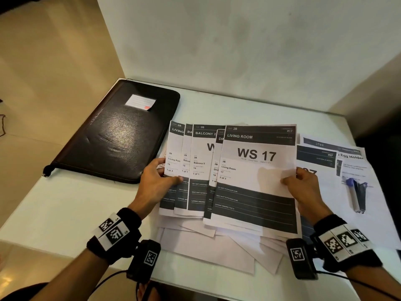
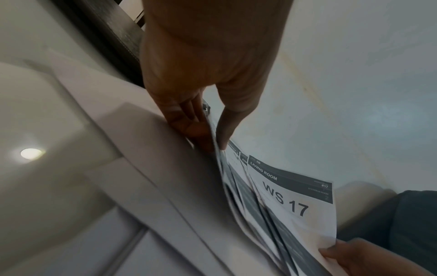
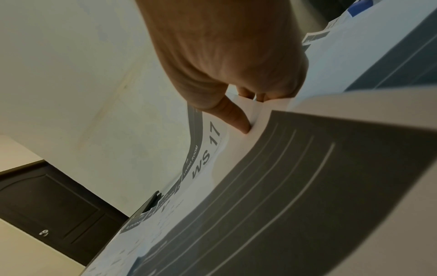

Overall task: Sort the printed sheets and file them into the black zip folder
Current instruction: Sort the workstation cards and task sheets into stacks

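**Fanned sheets held over the pile**

Left hand (image 1: 156, 179) pinching the fan of printed sheets (image 1: 195, 168) at its left side; right hand (image 1: 302, 186) pinching the WS 17 sheet (image 1: 256, 170), headers toward the far edge. Black zip folder (image 1: 117, 131) shut at the table's (image 1: 65, 209) far-left corner, long axis slanting toward the near-left. Bare surface near-left.

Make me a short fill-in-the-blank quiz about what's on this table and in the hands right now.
1. The front sheet reads WS ____.
2. Its header names the ____ room.
3. The black folder lies to the ____ of the sheets.
4. The right hand pinches the front sheet while the left hand holds the ____ sheets.

Answers: 17; living; left; fanned
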